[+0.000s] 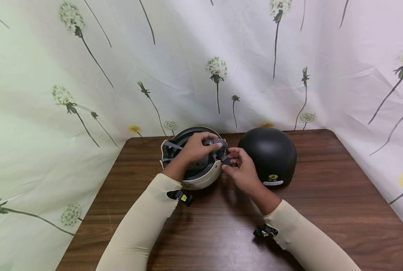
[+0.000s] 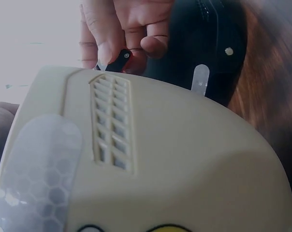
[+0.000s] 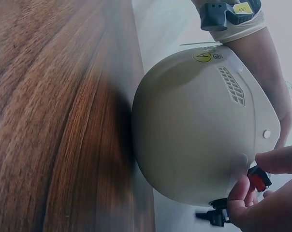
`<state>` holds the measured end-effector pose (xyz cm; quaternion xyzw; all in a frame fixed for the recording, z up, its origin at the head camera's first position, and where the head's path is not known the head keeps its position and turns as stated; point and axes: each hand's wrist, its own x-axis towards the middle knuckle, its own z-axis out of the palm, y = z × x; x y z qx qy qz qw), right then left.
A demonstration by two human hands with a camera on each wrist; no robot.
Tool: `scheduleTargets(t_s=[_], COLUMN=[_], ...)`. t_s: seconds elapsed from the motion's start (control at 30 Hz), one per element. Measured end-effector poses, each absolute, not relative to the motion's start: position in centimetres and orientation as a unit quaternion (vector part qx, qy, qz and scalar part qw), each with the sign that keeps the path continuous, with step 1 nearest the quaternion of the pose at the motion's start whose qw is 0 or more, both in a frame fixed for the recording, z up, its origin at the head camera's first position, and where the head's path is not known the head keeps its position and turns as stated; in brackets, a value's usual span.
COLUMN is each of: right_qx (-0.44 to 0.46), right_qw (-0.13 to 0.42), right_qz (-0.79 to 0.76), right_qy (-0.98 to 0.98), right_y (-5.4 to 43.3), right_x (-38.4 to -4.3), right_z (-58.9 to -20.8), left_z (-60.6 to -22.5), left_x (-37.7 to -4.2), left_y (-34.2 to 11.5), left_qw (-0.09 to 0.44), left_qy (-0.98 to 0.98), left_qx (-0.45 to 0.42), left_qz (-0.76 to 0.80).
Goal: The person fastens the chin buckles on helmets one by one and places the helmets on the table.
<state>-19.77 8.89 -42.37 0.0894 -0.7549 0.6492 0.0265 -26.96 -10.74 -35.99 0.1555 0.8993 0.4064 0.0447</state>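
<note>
A cream helmet (image 1: 204, 181) lies upside down on the table, its dark lining and grey straps facing up. My left hand (image 1: 197, 146) reaches over its opening and grips the grey chin strap (image 1: 221, 142) at the right side, thumb on top. Just outside the right rim, my right hand (image 1: 244, 171) pinches a black buckle (image 3: 258, 178) with a red part between thumb and fingers. Below those fingers in the right wrist view hangs another black piece (image 3: 217, 216), blurred. From the left wrist view, the helmet's shell hides most of my left hand.
A black helmet (image 1: 269, 154) stands dome up right beside my right hand, with a yellow sticker low on its front. The brown wooden table (image 1: 215, 233) ends at the back against a flower-print curtain (image 1: 187, 67). Each wrist carries a small black camera.
</note>
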Motion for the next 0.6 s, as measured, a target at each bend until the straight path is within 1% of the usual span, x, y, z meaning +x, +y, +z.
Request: scheduleTargets(t_s=[0.13,0.3,0.6], right_qx=[0.083,0.086,0.091], right_qw=[0.042,0.056,0.030], right_qz=[0.644,0.631,0.677], right_qy=[-0.759,-0.769,-0.729], right_y=[8.81,8.78,8.72], right_x=[-19.85,-19.76,-19.57], right_z=[-42.49,-42.53,-42.24], left_z=[-36.04,-36.12,-35.16], left_x=[-27.02,-27.12,-26.75], left_y=[-10.93,-11.12,-11.51], left_qw=[0.039,0.034,0.023], left_qy=[0.890,0.881,0.861], left_qx=[0.165,0.155,0.124], left_qz=[0.423,0.446,0.493])
